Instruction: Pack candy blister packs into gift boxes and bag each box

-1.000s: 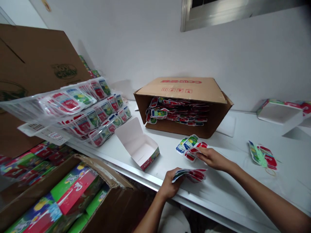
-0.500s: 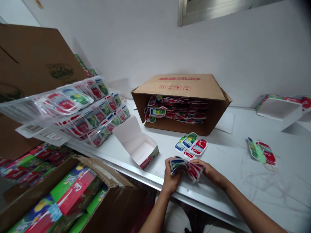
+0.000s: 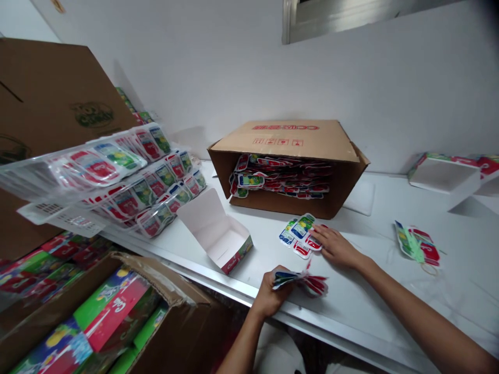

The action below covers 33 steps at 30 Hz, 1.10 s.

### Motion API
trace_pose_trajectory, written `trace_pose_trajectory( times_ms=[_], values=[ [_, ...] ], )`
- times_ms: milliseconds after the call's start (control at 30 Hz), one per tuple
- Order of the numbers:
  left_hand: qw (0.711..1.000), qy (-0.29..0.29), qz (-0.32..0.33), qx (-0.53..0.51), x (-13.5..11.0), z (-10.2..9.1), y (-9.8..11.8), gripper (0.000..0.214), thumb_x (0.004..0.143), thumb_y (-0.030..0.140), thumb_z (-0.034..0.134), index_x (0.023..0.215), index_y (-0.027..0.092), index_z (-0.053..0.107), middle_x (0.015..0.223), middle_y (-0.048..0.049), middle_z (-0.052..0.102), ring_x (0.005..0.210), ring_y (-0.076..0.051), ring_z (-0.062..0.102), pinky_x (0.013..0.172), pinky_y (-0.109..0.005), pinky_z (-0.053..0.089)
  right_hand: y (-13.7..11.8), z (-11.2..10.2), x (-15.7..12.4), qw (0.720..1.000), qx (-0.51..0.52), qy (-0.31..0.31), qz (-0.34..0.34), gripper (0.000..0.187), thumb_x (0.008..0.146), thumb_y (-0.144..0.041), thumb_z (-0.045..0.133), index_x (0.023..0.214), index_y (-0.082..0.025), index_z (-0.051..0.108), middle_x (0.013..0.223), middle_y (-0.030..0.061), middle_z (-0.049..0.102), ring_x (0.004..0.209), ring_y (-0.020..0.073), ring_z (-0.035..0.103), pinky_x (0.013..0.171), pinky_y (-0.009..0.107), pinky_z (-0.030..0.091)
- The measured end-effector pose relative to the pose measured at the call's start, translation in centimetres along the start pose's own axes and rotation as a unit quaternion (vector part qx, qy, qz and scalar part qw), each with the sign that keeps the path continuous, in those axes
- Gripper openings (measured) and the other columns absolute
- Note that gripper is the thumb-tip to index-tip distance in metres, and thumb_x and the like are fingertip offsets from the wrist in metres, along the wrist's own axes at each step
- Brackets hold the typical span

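My left hand (image 3: 270,295) is closed around a fanned bunch of candy sachets (image 3: 304,282), red, blue and green with white edges, just above the table's front edge. My right hand (image 3: 336,246) lies with its fingers stretched out over the right side of a small pile of loose sachets (image 3: 299,229), partly covering a red one. To the left of the pile stands a small display box (image 3: 230,244) with its lid up and white inside. Behind the pile, a brown carton (image 3: 288,136) lies on its side, its mouth facing me, with many sachets stacked inside.
Clear plastic trays (image 3: 128,182) full of sachets lean at the left. Below them, an open carton (image 3: 171,296) holds printed boxes (image 3: 113,311). On the right of the white table (image 3: 362,296) lie sachets with a green tie (image 3: 418,244) and more open boxes (image 3: 444,174).
My right hand has let go of the bunch and moved forward onto the loose sachets. My left hand keeps the bunch, now seen more edge-on.
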<state>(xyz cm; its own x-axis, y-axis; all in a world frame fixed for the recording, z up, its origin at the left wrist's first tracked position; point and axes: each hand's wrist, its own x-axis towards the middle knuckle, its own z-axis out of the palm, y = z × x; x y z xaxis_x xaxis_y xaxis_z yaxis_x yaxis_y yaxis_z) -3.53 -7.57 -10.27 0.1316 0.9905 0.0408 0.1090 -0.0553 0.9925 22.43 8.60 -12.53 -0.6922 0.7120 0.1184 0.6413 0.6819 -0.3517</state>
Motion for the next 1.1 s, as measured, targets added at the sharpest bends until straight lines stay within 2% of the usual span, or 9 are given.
trace_pose_trajectory(
  times_ms=[100, 267, 467, 600, 700, 867, 967, 1033, 1100],
  values=[
    [0.999, -0.03, 0.013, 0.009, 0.2, 0.0, 0.4, 0.022, 0.081, 0.036, 0.068, 0.088, 0.015, 0.068, 0.08, -0.0044, 0.066, 0.072, -0.016, 0.058, 0.067, -0.025, 0.045, 0.8, 1.1, 1.2, 0.999, 0.012, 0.01, -0.028, 0.047, 0.087, -0.016, 0.045, 0.131, -0.025, 0.059, 0.137, 0.0123, 0.057, 0.131, 0.0279, 0.048, 0.108, 0.056, 0.034],
    [0.994, -0.106, 0.03, 0.017, 1.0, 0.0, 1.4, 0.024, 0.083, 0.035, 0.066, 0.094, 0.013, 0.069, 0.081, -0.0059, 0.068, 0.071, -0.016, 0.06, 0.066, -0.024, 0.045, -2.5, -0.3, 2.6, 0.949, 0.296, 0.109, 0.032, 0.042, 0.096, -0.032, 0.039, 0.131, -0.023, 0.058, 0.134, 0.0087, 0.06, 0.123, 0.0249, 0.056, 0.106, 0.047, 0.041],
    [0.999, -0.013, 0.035, 0.023, 1.6, 0.4, 0.1, 0.018, 0.081, 0.033, 0.069, 0.09, 0.017, 0.068, 0.089, -0.0052, 0.065, 0.082, -0.019, 0.061, 0.077, -0.029, 0.049, -7.0, -1.6, 0.3, 0.889, 0.445, -0.104, -0.03, 0.038, 0.094, -0.042, 0.047, 0.121, -0.024, 0.066, 0.13, 0.0068, 0.063, 0.119, 0.0247, 0.058, 0.105, 0.044, 0.042],
    [0.993, 0.087, 0.051, 0.053, 1.1, 0.0, -0.7, 0.017, 0.078, 0.031, 0.072, 0.087, 0.017, 0.068, 0.126, -0.0121, 0.054, 0.115, -0.027, 0.055, 0.1, -0.04, 0.042, -7.1, -1.2, -2.7, 0.861, 0.5, -0.098, -0.003, 0.028, 0.091, -0.037, 0.049, 0.103, -0.023, 0.07, 0.135, 0.0087, 0.059, 0.125, 0.0278, 0.054, 0.106, 0.047, 0.038],
    [0.998, 0.031, 0.051, 0.033, 0.9, -0.2, -0.6, 0.018, 0.077, 0.029, 0.073, 0.09, 0.017, 0.068, 0.136, -0.013, 0.051, 0.132, -0.031, 0.044, 0.111, -0.045, 0.033, -7.7, -1.2, -3.4, 0.84, 0.53, -0.117, -0.016, 0.024, 0.086, -0.038, 0.053, 0.092, -0.022, 0.07, 0.137, 0.0092, 0.058, 0.128, 0.0307, 0.05, 0.108, 0.05, 0.033],
    [0.998, 0.035, 0.0, -0.045, 0.8, -0.2, -0.7, 0.06, 0.075, 0.026, 0.075, 0.128, 0.022, 0.047, 0.099, -0.0049, 0.065, 0.088, -0.02, 0.064, 0.079, -0.033, 0.051, -8.4, -0.9, -3.1, 0.793, 0.591, -0.149, -0.018, 0.046, 0.091, -0.055, 0.038, 0.096, -0.02, 0.067, 0.136, 0.0123, 0.058, 0.119, 0.0313, 0.057, 0.101, 0.049, 0.041],
    [1.0, 0.012, 0.01, -0.011, 0.7, -0.5, -0.7, 0.044, 0.073, 0.029, 0.078, 0.112, 0.018, 0.061, 0.095, -0.0047, 0.064, 0.084, -0.019, 0.063, 0.077, -0.031, 0.051, -6.5, -0.5, -2.0, 0.848, 0.51, -0.147, -0.01, 0.067, 0.098, -0.051, 0.008, 0.112, -0.018, 0.065, 0.127, 0.014, 0.064, 0.113, 0.0279, 0.062, 0.097, 0.048, 0.046],
    [0.999, -0.018, 0.043, 0.023, 0.6, -0.8, -0.2, 0.025, 0.073, 0.031, 0.076, 0.092, 0.017, 0.067, 0.101, -0.0078, 0.066, 0.095, -0.023, 0.063, 0.088, -0.035, 0.049, -4.7, -0.2, -0.5, 0.94, 0.326, -0.103, -0.006, 0.054, 0.097, -0.043, 0.021, 0.126, -0.018, 0.06, 0.133, 0.0145, 0.06, 0.123, 0.0286, 0.055, 0.104, 0.05, 0.039],
    [0.997, -0.043, 0.055, 0.038, 0.6, -1.0, 0.5, 0.026, 0.075, 0.03, 0.074, 0.097, 0.018, 0.067, 0.107, -0.0091, 0.067, 0.104, -0.026, 0.062, 0.095, -0.038, 0.045, -3.3, 0.2, 1.3, 0.985, 0.154, -0.07, -0.024, 0.05, 0.087, -0.032, 0.047, 0.135, -0.019, 0.054, 0.144, 0.015, 0.049, 0.135, 0.0311, 0.042, 0.111, 0.054, 0.028]
  ],
)
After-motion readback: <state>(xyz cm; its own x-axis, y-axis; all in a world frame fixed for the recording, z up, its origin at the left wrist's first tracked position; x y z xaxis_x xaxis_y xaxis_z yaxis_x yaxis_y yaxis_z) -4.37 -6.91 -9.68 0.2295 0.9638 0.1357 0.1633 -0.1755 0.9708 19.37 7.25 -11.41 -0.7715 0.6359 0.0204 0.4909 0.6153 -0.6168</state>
